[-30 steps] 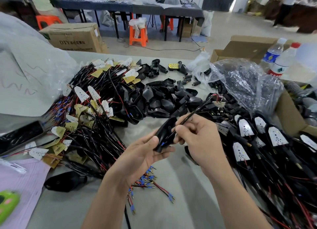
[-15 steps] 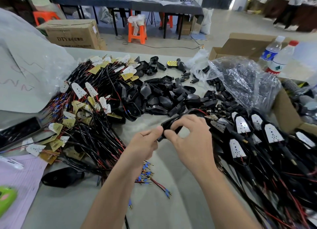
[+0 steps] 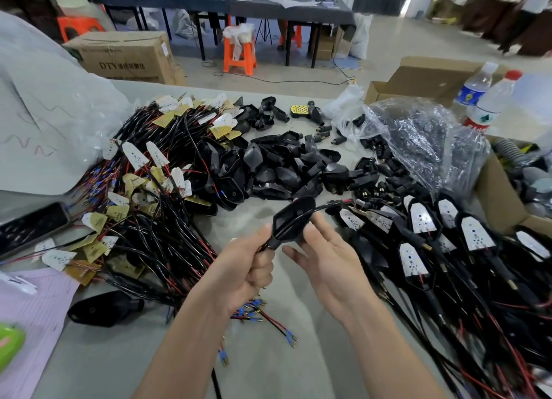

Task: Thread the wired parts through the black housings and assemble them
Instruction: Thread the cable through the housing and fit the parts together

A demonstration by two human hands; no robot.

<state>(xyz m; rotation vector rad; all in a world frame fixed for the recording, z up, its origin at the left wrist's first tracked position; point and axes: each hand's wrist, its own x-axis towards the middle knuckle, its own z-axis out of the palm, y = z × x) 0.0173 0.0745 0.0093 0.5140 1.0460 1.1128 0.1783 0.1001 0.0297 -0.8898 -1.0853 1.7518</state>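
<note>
A black housing is held up between the two hands, above the surface. Its narrow stem is gripped in the curled fist of the left hand, apparently so that the shell is kept steady and tilted upward while the wiring is worked. The right hand is held open, palm up, just right of the housing, with its fingers lying against the shell's side; nothing is clasped in it. A black lead is seen running from the housing's far end, past the right hand's fingers, toward the finished units heaped on that side. Blue-tipped wire ends are seen below the left wrist; whether they belong to this lead cannot be told. The open hand is judged to be placed for guiding the lead through. Empty housings are heaped beyond both hands, and wired boards lie left of the left hand.
</note>
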